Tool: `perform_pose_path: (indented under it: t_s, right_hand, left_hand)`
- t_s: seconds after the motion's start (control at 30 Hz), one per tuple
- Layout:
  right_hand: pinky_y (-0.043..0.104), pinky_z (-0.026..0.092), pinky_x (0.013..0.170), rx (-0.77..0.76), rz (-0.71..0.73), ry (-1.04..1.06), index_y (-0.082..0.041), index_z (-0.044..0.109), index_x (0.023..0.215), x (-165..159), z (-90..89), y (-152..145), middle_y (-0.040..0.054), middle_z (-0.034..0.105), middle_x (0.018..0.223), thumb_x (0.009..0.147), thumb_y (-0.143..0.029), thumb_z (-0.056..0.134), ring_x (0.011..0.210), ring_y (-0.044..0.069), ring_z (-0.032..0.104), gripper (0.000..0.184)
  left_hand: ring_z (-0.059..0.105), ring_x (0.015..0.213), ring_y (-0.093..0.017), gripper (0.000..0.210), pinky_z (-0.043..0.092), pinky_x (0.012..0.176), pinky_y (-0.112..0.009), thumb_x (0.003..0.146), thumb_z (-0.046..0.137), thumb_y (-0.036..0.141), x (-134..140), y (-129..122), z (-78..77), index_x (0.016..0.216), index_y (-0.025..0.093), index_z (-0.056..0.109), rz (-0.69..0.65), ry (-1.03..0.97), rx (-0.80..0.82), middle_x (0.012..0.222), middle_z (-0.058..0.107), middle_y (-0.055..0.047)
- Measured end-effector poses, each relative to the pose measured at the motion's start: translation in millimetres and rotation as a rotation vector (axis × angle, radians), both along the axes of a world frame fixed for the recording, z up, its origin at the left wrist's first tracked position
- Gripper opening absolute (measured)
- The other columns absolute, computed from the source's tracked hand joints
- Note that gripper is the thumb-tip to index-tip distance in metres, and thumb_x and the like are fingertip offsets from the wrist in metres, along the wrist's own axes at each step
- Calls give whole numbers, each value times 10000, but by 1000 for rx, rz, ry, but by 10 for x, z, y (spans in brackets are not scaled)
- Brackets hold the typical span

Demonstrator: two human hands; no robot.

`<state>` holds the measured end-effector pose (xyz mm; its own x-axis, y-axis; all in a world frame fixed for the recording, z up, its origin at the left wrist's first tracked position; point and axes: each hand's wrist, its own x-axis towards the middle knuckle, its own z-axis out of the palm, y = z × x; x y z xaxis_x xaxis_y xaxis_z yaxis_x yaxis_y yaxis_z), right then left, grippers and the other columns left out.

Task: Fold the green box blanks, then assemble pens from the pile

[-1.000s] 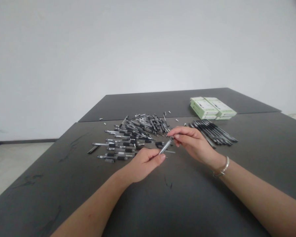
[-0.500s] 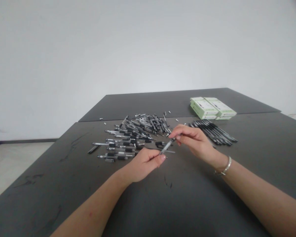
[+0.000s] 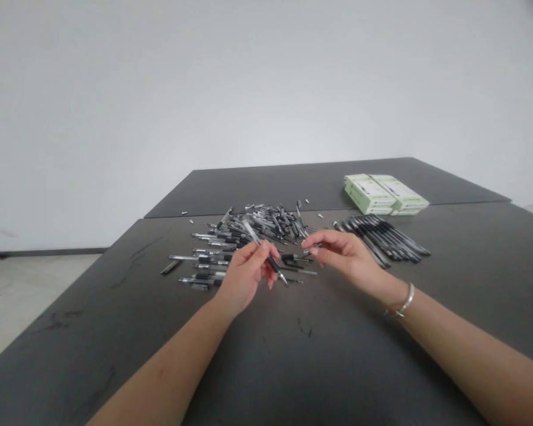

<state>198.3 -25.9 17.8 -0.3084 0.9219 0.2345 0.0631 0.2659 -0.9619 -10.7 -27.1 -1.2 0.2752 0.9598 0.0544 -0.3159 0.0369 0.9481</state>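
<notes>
My left hand (image 3: 244, 275) is closed round an uncapped pen (image 3: 273, 264) with a clear barrel and a black grip. Its metal point slants down to the right and its back end reaches up over the pile. My right hand (image 3: 344, 254) pinches a small clear and dark piece, seemingly a pen cap (image 3: 311, 246), between thumb and fingertips; the fingers partly cover it. A gap separates the two hands. Beyond my left hand lies a heap of loose pens and parts (image 3: 266, 222), with several pens (image 3: 208, 257) in rough rows to its left.
To the right, several capped pens (image 3: 386, 236) lie side by side. Green and white boxes (image 3: 384, 194) are stacked behind them. Small light tips (image 3: 320, 216) are scattered around the heap on the dark table (image 3: 293, 367). A seam crosses the tabletop, and a wall stands behind.
The pen no longer spans both hands. My left hand has turned it so the bare point faces down and right, while my right hand stays nearby with the small piece.
</notes>
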Motion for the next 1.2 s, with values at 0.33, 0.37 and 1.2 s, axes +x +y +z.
perform_pose_path:
  t_s: [0.33,0.37,1.2]
  right_hand:
    - [231,398,562,-80,76,19,-162,667,849,-96,-35,-50,2,618,731,772,-253,685,598,93,497,120]
    - [232,398,555,-78,72,30,-165,666,845,-101,-40,-50,3,617,728,767,-262,691,598,96,498,127]
    - [215,481,503,-165,49,94,-168,649,864,-172,-90,-59,-11,633,629,740,-322,742,535,90,577,219]
  left_hand:
    - [587,503,-116,284,414,408,-182,813,649,413,-9,16,45,810,131,623,79,-114,-3,572,619,-12]
    - [588,506,-116,284,415,411,-182,813,650,414,-9,13,47,816,131,624,78,-107,-2,570,622,-13]
    - [587,545,-112,224,436,433,-196,801,675,326,18,-13,26,878,117,695,7,-82,16,676,654,-40]
